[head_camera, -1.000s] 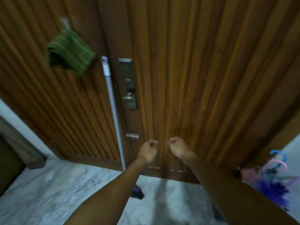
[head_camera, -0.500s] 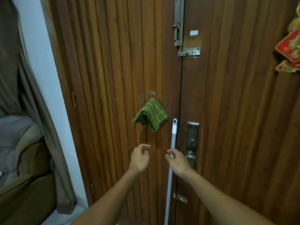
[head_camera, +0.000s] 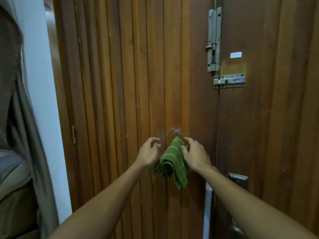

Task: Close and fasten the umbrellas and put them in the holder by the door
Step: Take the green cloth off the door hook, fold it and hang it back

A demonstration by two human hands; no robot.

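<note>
At centre, wooden door (head_camera: pixel 138 83) fills view; green cloth (head_camera: pixel 170 163) hangs from hook (head_camera: pixel 176 132), bolts (head_camera: pixel 214 38) far right, white pole (head_camera: pixel 207 211) lower right. Left hand (head_camera: pixel 149 152) and right hand (head_camera: pixel 196 156) raised either side of cloth, fingers loosely curled, grasping nothing; right overlaps cloth edge. Umbrellas, holder out of frame.

I face the door (head_camera: pixel 138 83). A cloth (head_camera: pixel 170 164) hangs from a hook (head_camera: pixel 176 131) on it, between my left hand (head_camera: pixel 148 153) and right hand (head_camera: pixel 196 156). Bolts (head_camera: pixel 214 38) sit upper right, a pole (head_camera: pixel 207 209) lower right, a curtain (head_camera: pixel 19 135) far left.
</note>
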